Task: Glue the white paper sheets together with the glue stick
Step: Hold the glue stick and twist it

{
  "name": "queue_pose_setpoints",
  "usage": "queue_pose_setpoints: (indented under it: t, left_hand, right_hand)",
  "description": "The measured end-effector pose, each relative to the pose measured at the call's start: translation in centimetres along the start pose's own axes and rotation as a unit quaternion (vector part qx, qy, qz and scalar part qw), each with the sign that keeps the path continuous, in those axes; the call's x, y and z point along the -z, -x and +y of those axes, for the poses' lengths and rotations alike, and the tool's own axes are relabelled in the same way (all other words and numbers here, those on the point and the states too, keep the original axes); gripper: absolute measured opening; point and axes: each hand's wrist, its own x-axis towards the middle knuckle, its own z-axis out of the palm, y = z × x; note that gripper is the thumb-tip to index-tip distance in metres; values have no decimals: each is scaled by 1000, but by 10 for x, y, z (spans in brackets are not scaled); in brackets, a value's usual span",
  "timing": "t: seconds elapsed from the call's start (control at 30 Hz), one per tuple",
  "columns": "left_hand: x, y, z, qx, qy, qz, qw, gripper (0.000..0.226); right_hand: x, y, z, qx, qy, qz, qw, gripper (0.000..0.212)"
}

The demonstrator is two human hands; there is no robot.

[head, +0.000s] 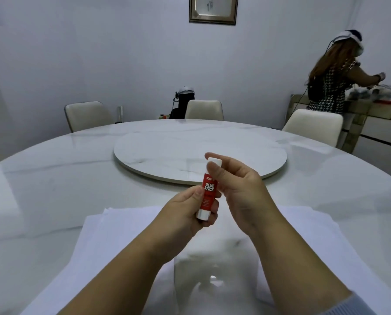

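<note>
A red and white glue stick (pixel 209 189) stands nearly upright in the air above the table, its white cap on top. My left hand (pixel 187 214) grips its lower body. My right hand (pixel 237 189) pinches the white cap between thumb and fingers. Below both hands lie white paper sheets (pixel 126 237), overlapping and spread across the near part of the table, partly hidden by my forearms.
The round white marble table (pixel 53 178) carries a raised turntable (pixel 167 151) in its middle. Three pale chairs stand at the far side. A person stands at a sideboard (pixel 371 114) at the back right. A dark bag sits behind the middle chair.
</note>
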Motion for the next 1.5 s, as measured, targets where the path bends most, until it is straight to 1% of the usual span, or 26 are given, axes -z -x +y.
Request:
queue_pose_setpoints:
  t: [0.1, 0.2, 0.23, 0.3, 0.37, 0.43, 0.5, 0.57, 0.7, 0.73, 0.8, 0.87, 0.93, 1.07, 1.17, 1.23, 1.3, 1.4, 1.43, 1.47, 1.5]
  left_hand:
    - [-1, 1, 2, 5, 25, 11, 1000, 36]
    - [-3, 3, 3, -7, 53, 23, 998, 37]
    - [-3, 3, 4, -9, 55, 23, 998, 37]
    - [-4, 4, 3, -5, 38, 18, 999, 37]
    - [-4, 4, 1, 11, 18, 11, 1000, 35]
    - [-4, 4, 3, 21, 29, 0, 999, 33]
    - [-4, 5, 6, 11, 64, -15, 998, 32]
    - [-5, 7, 8, 2, 79, -18, 997, 33]
    - [-7, 9, 6, 21, 31, -13, 999, 34]
    - [-8, 9, 6, 24, 33, -14, 999, 34]
    - [-9, 8, 8, 20, 61, -19, 998, 34]
    - [-9, 7, 8, 15, 87, -21, 996, 35]
    - [-9, 7, 7, 19, 94, -21, 995, 35]
    - [-8, 9, 5, 28, 65, -25, 997, 35]
    - [-8, 8, 7, 18, 76, -28, 997, 35]
    - [-7, 8, 8, 14, 95, -31, 995, 36]
    - [-6, 7, 7, 20, 99, -31, 994, 36]
    - [-5, 7, 6, 31, 82, -30, 996, 35]
    - [-5, 7, 6, 33, 77, -37, 996, 35]
    - [-4, 8, 6, 36, 67, -45, 996, 34]
    - [-4, 8, 6, 43, 49, -53, 996, 34]
  right_hand:
    - [2, -1, 1, -10, 2, -5, 1000, 27]
    - [-1, 1, -1, -2, 12, -23, 1000, 16]
    - [-3, 2, 0, 5, 15, -22, 1000, 19]
    - [-4, 3, 0, 24, 25, -3, 999, 35]
    - [-2, 1, 1, 19, 8, 11, 1000, 34]
    - [1, 0, -1, 2, -36, -13, 999, 35]
    - [3, 1, -2, -7, -60, -48, 997, 39]
    - [0, 2, -2, -6, -58, -63, 996, 36]
    - [-4, 4, -1, 7, -42, -7, 999, 34]
    - [-2, 3, -2, 5, -46, -6, 999, 33]
    - [2, 2, -3, -9, -61, -32, 998, 32]
    - [2, 3, -4, -18, -61, -56, 996, 24]
    - [-2, 4, -2, -12, -49, -52, 997, 20]
    - [-4, 5, -3, 0, -35, -7, 999, 29]
    - [1, 4, -5, -14, -70, -33, 997, 34]
    - [0, 4, -5, -14, -69, -50, 996, 29]
    - [-2, 4, -4, -6, -55, -41, 998, 25]
    - [-2, 4, -5, 15, -21, -18, 999, 29]
    - [0, 1, -8, 28, -23, -11, 999, 28]
    - [3, -2, -13, 45, -54, 7, 998, 22]
    - [10, -6, -19, 64, -115, 40, 991, 17]
